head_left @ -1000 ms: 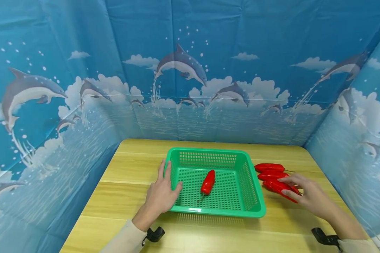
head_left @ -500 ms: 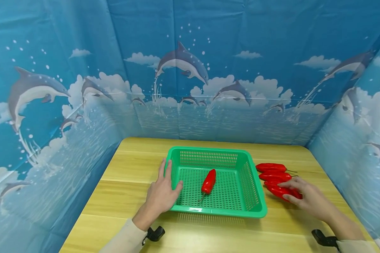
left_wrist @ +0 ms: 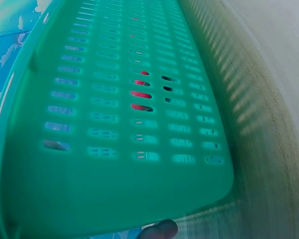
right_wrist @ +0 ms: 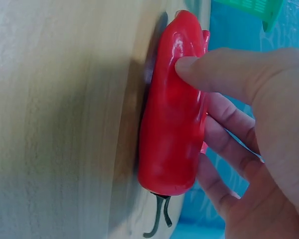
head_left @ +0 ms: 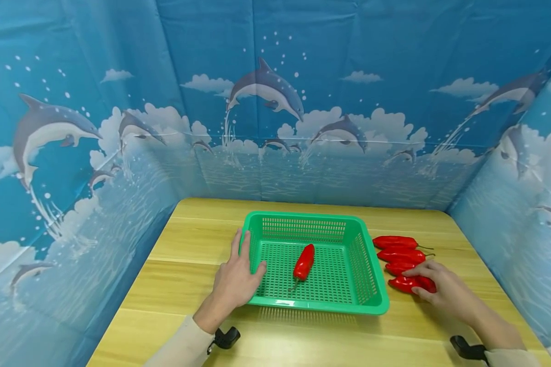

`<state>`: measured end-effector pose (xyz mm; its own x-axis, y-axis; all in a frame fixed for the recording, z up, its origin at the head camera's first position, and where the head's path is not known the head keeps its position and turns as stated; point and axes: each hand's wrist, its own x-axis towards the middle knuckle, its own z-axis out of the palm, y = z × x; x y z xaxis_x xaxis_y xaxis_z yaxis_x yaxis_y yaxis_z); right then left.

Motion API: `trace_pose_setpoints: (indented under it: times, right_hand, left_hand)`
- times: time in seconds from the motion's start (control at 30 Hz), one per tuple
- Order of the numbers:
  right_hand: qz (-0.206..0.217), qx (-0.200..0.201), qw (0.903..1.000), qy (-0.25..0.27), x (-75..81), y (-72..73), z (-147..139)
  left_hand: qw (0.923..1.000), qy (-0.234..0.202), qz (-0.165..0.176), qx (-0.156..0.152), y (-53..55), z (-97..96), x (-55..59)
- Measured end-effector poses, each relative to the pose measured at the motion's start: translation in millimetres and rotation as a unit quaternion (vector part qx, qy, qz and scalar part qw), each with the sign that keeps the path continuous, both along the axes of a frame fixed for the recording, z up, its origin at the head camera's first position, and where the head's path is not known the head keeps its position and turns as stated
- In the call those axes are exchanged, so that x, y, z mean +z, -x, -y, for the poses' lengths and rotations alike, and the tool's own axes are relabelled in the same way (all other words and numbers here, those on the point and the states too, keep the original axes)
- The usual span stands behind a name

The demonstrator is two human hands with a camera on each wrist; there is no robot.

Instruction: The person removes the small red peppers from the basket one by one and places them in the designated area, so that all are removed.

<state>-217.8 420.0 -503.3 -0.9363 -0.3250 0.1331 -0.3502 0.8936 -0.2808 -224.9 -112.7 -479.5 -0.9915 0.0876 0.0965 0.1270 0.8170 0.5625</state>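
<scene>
My left hand (head_left: 236, 280) grips the left wall of a green plastic basket (head_left: 321, 306), its thumb over the inner side; a fingertip (left_wrist: 162, 230) shows outside the wall in the left wrist view. One red chili pepper (head_left: 304, 262) lies in the basket, stem towards me. To the basket's right, my right hand (head_left: 454, 295) pinches the nearest red pepper (right_wrist: 169, 129) between thumb and fingers. That pepper's two-pronged dark stem shows in the right wrist view. Whether it touches the table cannot be told.
Three more red peppers lie side by side beyond the held one, the farthest pepper (head_left: 395, 242) behind the middle pepper (head_left: 400, 254). All are on the wooden table (head_left: 197, 234). A blue dolphin-print curtain (head_left: 275, 173) surrounds the table's back and sides.
The right hand has turned the nearest pepper and drawn it slightly apart, so another pepper shows more behind it. The left hand and basket stay in place.
</scene>
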Motion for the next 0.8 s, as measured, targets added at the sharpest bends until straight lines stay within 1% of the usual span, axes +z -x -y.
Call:
trace_pose_setpoints:
  times: [0.07,0.27,0.4,0.6,0.67,0.8]
  right_hand:
    - [-0.009,-0.001,1.0000,-0.004,-1.8,-0.3,-0.3]
    - [-0.071,0.007,0.9975,-0.004,-6.7,-1.1,-1.4]
    - [-0.081,0.010,0.9966,-0.004,-8.1,-2.1,-2.3]
    - [-0.084,0.009,0.9964,-0.006,-7.6,-3.8,-3.3]
    - [-0.095,0.013,0.9953,-0.005,-7.2,-5.1,-2.3]
    - [-0.134,0.031,0.9905,0.005,-4.8,-5.4,0.9]
  left_hand:
    - [1.0000,0.000,0.000,0.000,0.1,-0.1,0.0]
    - [1.0000,-0.002,-0.005,-0.001,-1.2,0.4,-0.3]
    - [1.0000,-0.003,-0.007,-0.001,-1.7,0.9,-0.7]
    - [1.0000,-0.004,-0.004,-0.003,-1.7,1.4,0.2]
    - [1.0000,-0.004,-0.001,-0.004,-1.5,1.2,0.8]
    - [1.0000,-0.003,0.004,-0.005,-0.9,1.3,0.6]
